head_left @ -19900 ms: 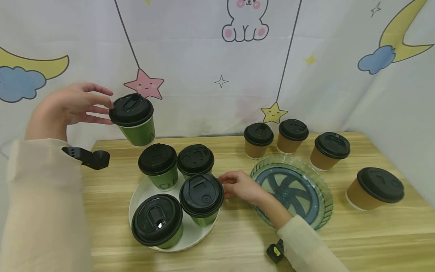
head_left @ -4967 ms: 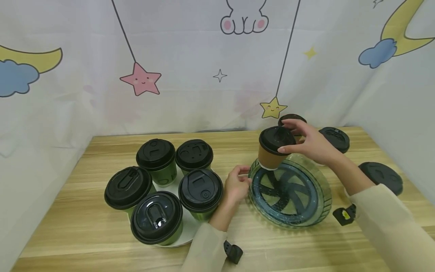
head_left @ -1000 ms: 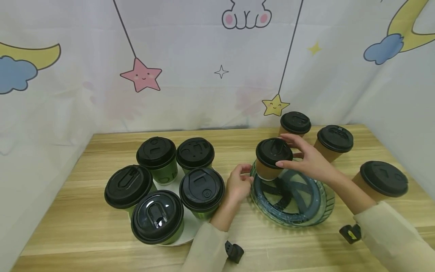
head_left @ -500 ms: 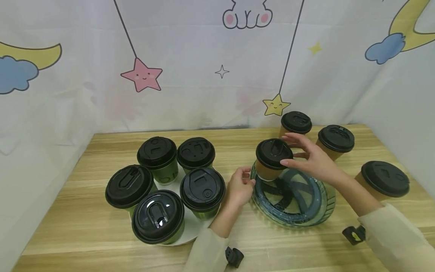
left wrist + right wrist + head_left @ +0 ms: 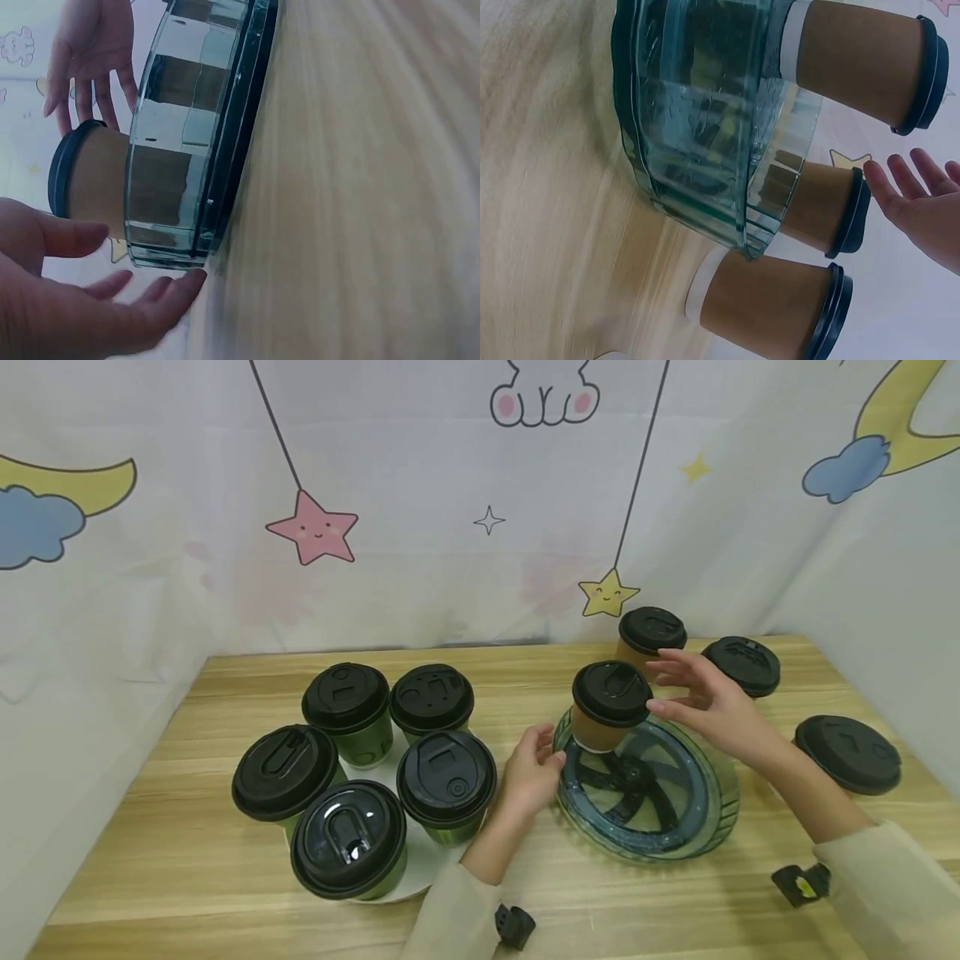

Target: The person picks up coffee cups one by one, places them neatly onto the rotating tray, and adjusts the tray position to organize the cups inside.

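A brown paper cup with a black lid (image 5: 612,693) stands in the back left part of a clear greenish dish (image 5: 723,802). My right hand (image 5: 716,710) is just right of this cup, fingers spread and holding nothing; the right wrist view shows a gap between the fingers (image 5: 922,176) and the cup (image 5: 855,60). My left hand (image 5: 528,777) is at the dish's left rim, fingers loosely bent. In the left wrist view its fingertips (image 5: 191,281) come right up to the dish wall (image 5: 161,176), the thumb apart from them.
Three more brown cups stand behind and right of the dish: one at the back (image 5: 652,631), one farther right (image 5: 742,667), one at the right (image 5: 847,756). Several green cups with black lids (image 5: 446,777) crowd a white plate (image 5: 427,868) on the left. A printed curtain (image 5: 420,510) hangs behind the table.
Earlier my left hand held a green cup, now standing at the plate's left. My right hand brought a brown cup into the dish, then let go and moved right. My left hand stays at the rim.
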